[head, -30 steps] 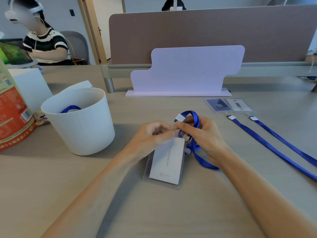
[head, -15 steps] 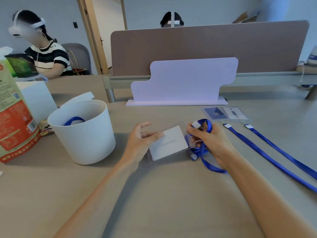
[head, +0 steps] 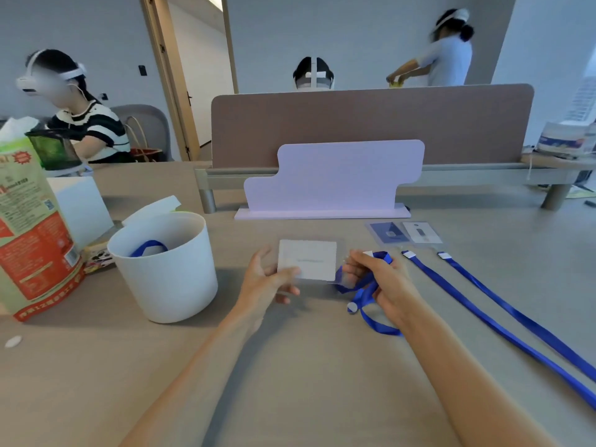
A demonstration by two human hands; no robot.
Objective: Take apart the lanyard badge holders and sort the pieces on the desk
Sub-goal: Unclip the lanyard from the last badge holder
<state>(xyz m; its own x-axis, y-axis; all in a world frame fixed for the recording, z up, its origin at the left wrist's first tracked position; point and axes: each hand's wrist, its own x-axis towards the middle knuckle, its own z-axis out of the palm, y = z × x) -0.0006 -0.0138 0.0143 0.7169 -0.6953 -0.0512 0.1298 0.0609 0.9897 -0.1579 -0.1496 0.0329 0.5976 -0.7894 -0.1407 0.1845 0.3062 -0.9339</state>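
Badge holder (head: 306, 264), head view: where do you have it, and what changed? (Q)

You have it up off the desk (head: 306, 382), over the middle and a little toward the far edge. A second ago it lay flat, long side toward you, with both hands at its top. Since then you have lifted it and turned it long side across. Your left hand (head: 264, 285) pinches its left end, thumb on the front and fingers behind. (A)

And the lanyard (head: 364, 295)? (Q)

Your right hand (head: 383, 285) is curled round the bunched blue strap just right of the holder. Its loop and snap button (head: 351, 307) hang toward the desk. Judgement: strap and holder have come apart. The holder's clear edge overlaps the strap, so I cannot confirm it. (A)

Meaning for the task? (Q)

If they are apart, what remains is the sorting. Two flat sleeves (head: 388, 232) lie near the far right of the desk, and two straps (head: 467, 304) run from just in front of them toward the right edge. The white bucket (head: 167, 279) by the left side holds another blue loop. (A)

Any readable writing? (Q)

None. The white card in the holder carries one faint printed line, too small to read. The red-and-green bag (head: 29, 237) at the left edge has print I cannot make out. (A)
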